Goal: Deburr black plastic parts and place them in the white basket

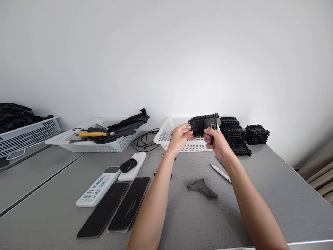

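Observation:
My left hand [180,136] grips the left end of a black plastic panel [198,127] with a row of ribbed knuckles along its top edge. The panel is held up, tilted, in front of a white basket [169,126]. At its right side, my right hand [217,139] is closed around a small dark blue object [212,140] with a black top, shaped like a lighter. Its thumb and fingers partly hide that object and the panel's right part. Whether the object touches the panel, I cannot tell. Below the hands, a crumpled grey cloth [202,188] lies on the table.
Stacks of similar black panels [231,130] [257,134] stand right. A white marker [220,173] lies near my right forearm. Left are phones [104,208], power banks [97,187], a mouse [128,165], a coiled cable [145,140] and a tool basket [125,144].

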The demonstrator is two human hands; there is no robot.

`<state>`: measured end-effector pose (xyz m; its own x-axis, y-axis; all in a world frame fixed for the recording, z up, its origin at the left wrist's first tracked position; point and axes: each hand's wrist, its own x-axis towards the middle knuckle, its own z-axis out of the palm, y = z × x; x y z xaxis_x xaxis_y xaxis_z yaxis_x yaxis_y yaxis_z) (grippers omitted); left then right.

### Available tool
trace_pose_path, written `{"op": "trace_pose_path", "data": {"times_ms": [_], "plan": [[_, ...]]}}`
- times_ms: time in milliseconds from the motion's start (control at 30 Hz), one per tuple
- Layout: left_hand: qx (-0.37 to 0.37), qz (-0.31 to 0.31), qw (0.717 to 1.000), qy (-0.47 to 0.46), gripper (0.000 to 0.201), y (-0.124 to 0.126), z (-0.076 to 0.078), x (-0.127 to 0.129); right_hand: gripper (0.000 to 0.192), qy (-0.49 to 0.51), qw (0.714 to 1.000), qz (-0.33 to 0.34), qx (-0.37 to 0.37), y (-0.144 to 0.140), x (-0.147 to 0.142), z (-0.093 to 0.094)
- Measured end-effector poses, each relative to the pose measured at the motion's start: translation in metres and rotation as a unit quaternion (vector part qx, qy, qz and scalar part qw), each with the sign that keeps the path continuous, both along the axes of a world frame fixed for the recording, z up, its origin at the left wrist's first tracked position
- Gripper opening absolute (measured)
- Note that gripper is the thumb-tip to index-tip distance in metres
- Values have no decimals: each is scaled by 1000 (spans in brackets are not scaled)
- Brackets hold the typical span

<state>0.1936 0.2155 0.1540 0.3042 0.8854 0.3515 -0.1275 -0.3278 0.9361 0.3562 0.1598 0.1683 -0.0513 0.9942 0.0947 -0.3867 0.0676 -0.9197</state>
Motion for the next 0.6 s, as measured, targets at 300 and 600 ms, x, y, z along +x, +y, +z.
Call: {"op": "trace_pose_path", "data": {"times_ms": [300,600], "plan": [[-77,40,992,-95,43,-6,3,6,39,-104,925,-340,133,25,3,-25],[-87,5,994,62,54,-12,7,8,47,16,943,-310,118,25,13,-21]]}}
